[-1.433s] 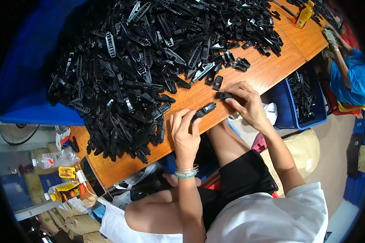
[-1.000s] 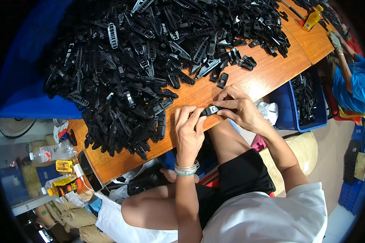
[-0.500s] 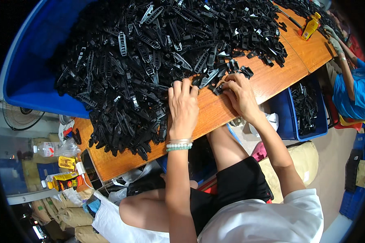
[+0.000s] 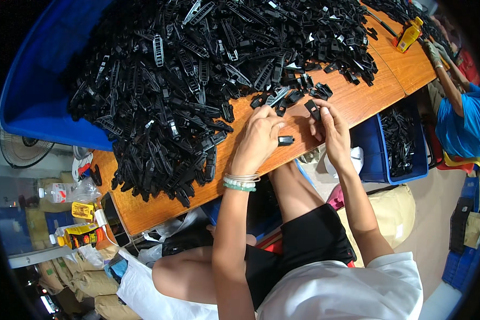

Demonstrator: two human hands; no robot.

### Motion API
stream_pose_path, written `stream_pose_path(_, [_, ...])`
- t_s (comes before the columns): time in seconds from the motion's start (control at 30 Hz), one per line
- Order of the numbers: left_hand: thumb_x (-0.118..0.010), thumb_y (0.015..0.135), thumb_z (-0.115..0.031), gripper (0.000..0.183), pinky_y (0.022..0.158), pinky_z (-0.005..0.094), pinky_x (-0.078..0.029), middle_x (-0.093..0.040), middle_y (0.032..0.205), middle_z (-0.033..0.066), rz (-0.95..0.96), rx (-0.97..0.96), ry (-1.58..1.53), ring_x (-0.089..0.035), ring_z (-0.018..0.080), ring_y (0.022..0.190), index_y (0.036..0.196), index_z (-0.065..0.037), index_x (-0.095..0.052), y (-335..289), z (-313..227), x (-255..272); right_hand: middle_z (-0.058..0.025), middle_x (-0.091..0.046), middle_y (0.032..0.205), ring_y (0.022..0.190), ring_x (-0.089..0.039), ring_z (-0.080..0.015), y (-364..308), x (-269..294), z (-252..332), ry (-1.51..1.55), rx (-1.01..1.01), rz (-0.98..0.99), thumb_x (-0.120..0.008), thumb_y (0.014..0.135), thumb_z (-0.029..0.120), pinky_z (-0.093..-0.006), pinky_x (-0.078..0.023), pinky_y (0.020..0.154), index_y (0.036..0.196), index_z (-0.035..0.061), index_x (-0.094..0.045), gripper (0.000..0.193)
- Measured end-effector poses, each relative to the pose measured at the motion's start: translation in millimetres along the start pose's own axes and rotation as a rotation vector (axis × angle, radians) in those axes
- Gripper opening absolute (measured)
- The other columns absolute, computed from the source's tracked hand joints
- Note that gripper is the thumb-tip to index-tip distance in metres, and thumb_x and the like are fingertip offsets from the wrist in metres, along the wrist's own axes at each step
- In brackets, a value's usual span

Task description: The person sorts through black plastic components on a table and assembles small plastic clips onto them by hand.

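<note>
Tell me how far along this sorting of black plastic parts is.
Done: a blue bin beside the table holds some parts. In hand: the right hand grips a small black piece; the left hand rests by a loose clip. Left: a huge pile covers the table.

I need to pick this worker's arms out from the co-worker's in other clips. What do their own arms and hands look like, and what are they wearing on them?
Both forearms are bare, with no gloves or long sleeves. The left hand has a stack of thin bracelets at the wrist: pale bands and a green beaded one. The right hand wears nothing at the wrist. A white short-sleeved shirt covers the shoulders.
</note>
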State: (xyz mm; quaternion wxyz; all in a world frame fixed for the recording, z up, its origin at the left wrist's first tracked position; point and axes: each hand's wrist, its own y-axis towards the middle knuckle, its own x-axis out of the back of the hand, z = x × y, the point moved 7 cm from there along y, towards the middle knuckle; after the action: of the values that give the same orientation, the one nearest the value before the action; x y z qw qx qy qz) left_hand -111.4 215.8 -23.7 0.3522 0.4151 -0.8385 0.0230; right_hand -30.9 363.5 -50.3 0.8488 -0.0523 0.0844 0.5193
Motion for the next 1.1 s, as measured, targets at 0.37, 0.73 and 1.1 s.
stream_pose_path(0.37, [-0.073, 0.075, -0.004, 0.022, 0.078, 0.0366, -0.047, -0.059, 0.093, 0.0108, -0.224, 0.044, 0.129, -0.054, 0.0274, 0.09, 0.095, 0.002, -0.069, -48, -2, 20, -0.0107, -0.061, 0.086, 0.082, -0.056, -0.0227, -21, -27, 19, -0.67, 0.284, 0.389, -0.069, 0.083, 0.013, -0.0334, -0.045, 0.074, 0.111, -0.0018, -0.066, 0.031])
stream_pose_path(0.73, [-0.07, 0.076, 0.002, 0.021, 0.074, 0.0357, -0.047, -0.059, 0.092, 0.0107, -0.192, 0.026, 0.073, -0.054, 0.0264, 0.086, 0.097, 0.0, -0.069, -47, 0, 17, -0.0076, -0.056, 0.082, 0.081, -0.052, -0.0249, -13, -22, 17, -0.739, 0.323, 0.325, -0.07, 0.079, 0.012, -0.0351, -0.043, 0.075, 0.102, 0.0022, -0.071, 0.025])
stream_pose_path(1.1, [-0.075, 0.073, -0.005, 0.026, 0.074, 0.0345, -0.048, -0.062, 0.093, 0.0095, -0.089, -0.005, -0.046, -0.056, 0.023, 0.081, 0.097, 0.002, -0.069, -45, 2, 16, -0.011, -0.061, 0.096, 0.091, -0.059, -0.0294, -18, -31, 9, -0.707, 0.237, 0.38, -0.071, 0.076, 0.005, -0.0375, -0.047, 0.079, 0.1, 0.0005, -0.07, 0.024])
